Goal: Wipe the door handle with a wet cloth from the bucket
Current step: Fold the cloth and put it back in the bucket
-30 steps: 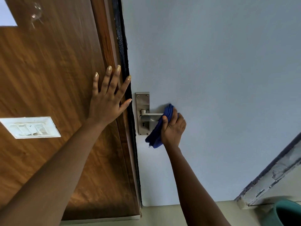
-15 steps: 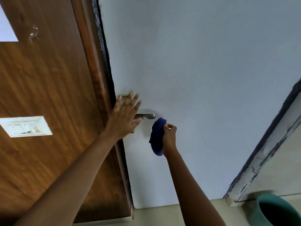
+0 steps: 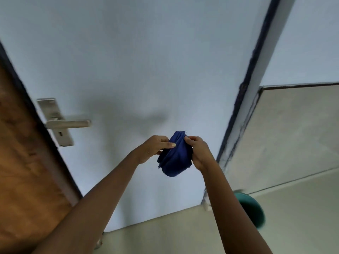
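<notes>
A bunched dark blue cloth (image 3: 175, 158) hangs in front of the pale door, held between both hands. My left hand (image 3: 154, 148) pinches its upper left edge, and my right hand (image 3: 199, 153) grips its right side. The silver lever door handle (image 3: 68, 124) on its metal backplate (image 3: 55, 121) sits at the left, well apart from the cloth and both hands. A green bucket (image 3: 254, 209) stands on the floor at the lower right, partly hidden behind my right forearm.
A brown wooden panel (image 3: 23, 180) fills the left edge beside the dark door frame. The pale door (image 3: 146, 61) spans the middle, with a grey frame post (image 3: 244, 110) on its right. Beige floor tiles (image 3: 293, 143) lie right and below.
My right hand drew the cloth off the handle and down to the right. My left hand left the wooden panel and joined the cloth. The view swung right, showing more of the bucket.
</notes>
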